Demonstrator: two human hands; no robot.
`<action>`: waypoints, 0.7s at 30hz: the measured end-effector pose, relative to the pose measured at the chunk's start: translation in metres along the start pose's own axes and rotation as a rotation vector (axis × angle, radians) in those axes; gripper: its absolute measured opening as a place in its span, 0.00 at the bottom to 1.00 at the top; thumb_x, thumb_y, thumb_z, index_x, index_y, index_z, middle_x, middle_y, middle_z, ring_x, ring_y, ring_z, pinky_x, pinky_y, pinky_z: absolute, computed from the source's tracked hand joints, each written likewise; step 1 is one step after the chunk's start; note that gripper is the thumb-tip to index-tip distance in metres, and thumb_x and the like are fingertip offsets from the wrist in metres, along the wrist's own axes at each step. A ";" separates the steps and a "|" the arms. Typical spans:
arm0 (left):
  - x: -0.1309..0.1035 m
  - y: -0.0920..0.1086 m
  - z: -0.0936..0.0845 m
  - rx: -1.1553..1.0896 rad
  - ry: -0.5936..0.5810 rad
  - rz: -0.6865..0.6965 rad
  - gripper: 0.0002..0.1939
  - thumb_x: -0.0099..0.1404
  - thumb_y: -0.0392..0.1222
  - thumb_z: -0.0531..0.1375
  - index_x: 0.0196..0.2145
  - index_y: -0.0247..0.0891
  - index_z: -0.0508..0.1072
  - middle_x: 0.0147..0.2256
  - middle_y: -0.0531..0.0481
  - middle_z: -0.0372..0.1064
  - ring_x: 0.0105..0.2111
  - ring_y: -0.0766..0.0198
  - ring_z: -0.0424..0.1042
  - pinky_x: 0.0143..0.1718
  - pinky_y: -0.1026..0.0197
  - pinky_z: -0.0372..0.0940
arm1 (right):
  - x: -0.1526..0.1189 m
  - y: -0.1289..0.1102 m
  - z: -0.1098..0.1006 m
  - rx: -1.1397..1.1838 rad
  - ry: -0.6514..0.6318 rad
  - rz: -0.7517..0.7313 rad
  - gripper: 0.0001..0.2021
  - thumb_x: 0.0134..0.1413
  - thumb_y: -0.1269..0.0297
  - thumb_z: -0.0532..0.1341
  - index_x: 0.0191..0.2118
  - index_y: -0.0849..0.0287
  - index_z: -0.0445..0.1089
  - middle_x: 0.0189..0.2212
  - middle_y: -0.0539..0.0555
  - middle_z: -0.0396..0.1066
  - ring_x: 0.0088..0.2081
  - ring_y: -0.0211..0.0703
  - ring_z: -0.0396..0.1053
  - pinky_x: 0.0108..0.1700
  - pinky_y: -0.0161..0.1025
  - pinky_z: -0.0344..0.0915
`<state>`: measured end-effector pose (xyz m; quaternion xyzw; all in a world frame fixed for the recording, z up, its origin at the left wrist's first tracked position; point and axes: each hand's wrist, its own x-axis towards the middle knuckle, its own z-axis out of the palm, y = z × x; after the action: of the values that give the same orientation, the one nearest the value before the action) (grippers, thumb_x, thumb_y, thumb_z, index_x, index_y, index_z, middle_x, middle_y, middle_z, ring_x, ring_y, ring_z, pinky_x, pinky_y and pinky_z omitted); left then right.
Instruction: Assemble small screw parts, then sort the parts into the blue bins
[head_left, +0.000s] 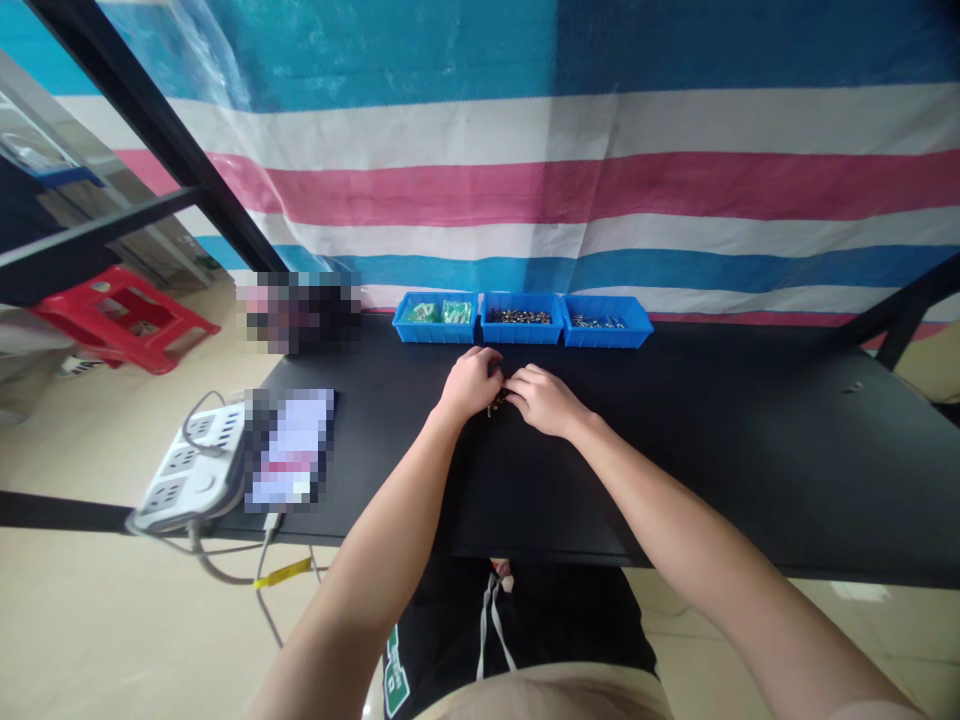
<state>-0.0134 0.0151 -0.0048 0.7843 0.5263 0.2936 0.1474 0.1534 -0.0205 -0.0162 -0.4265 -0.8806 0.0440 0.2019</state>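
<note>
My left hand (pixel 472 384) and my right hand (pixel 549 402) meet over the black tabletop, in front of the blue bins. Between and below their fingertips lies a small cluster of dark, brassy metal parts (pixel 496 404), partly covered by the hands. The left fingers curl inward at the cluster. On the other side, the right fingers lie close together and point at it. What either hand pinches is too small to make out. The middle blue bin (pixel 522 332) holds many similar-looking brownish metal parts.
A left blue bin (pixel 435 333) holds green and white packets; a right blue bin (pixel 609 335) holds thin silvery pieces. A white power strip (pixel 196 470) with cables and a blurred phone-like rectangle (pixel 291 450) sit at the left. Small bits (pixel 853 387) lie far right. A red stool (pixel 131 318) stands beyond.
</note>
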 end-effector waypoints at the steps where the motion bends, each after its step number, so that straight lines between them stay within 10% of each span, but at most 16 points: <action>1: 0.000 0.000 0.000 -0.003 0.000 0.004 0.14 0.58 0.32 0.56 0.40 0.36 0.77 0.39 0.45 0.73 0.37 0.58 0.73 0.43 0.58 0.69 | 0.000 0.000 0.000 -0.010 -0.003 0.000 0.13 0.64 0.69 0.54 0.45 0.60 0.74 0.39 0.59 0.73 0.43 0.48 0.66 0.49 0.46 0.64; 21: 0.001 -0.001 0.001 -0.051 0.005 0.062 0.13 0.59 0.32 0.56 0.41 0.35 0.76 0.38 0.45 0.73 0.36 0.60 0.73 0.41 0.59 0.68 | 0.000 0.001 -0.005 -0.012 0.051 0.096 0.10 0.63 0.67 0.54 0.39 0.60 0.74 0.39 0.58 0.74 0.43 0.49 0.66 0.49 0.45 0.63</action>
<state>-0.0135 0.0162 -0.0059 0.7955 0.4943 0.3135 0.1568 0.1558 -0.0203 -0.0118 -0.4703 -0.8540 0.0372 0.2195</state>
